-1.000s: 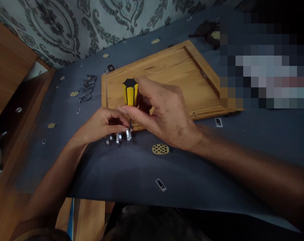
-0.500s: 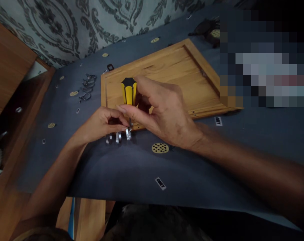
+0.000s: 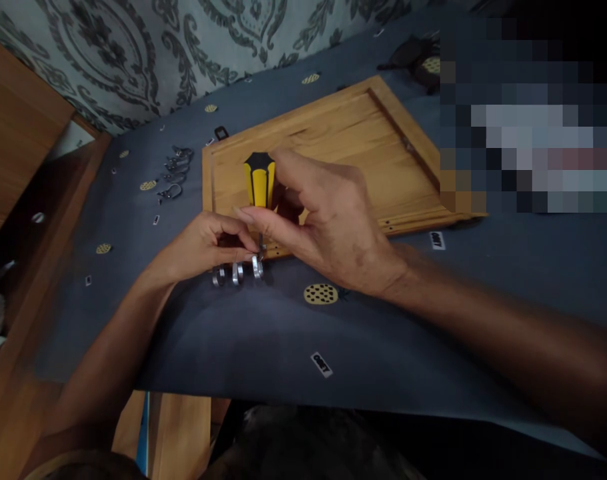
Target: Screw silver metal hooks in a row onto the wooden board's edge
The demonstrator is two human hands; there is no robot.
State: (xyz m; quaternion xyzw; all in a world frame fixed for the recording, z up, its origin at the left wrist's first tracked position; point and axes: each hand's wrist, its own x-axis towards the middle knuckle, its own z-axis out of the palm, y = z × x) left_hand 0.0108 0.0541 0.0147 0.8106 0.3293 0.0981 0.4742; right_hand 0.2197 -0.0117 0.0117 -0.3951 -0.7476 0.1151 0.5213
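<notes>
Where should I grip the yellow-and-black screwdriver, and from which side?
Take the screwdriver by its thick handle, probably from the right: it stands nearly upright, handle uppermost, and the right hand grips it so. The left hand crowds the thin shaft low down.

Reads "OBEY" in dark capitals on the near label, a white patch on the blue cloth, with letters running at a slant from upper left to lower right. Seems to read the same on the right label, also white on the cloth, though smaller and blurred. Too small to make out on the left label, the far-left label and the back label, all on the same cloth.
</notes>
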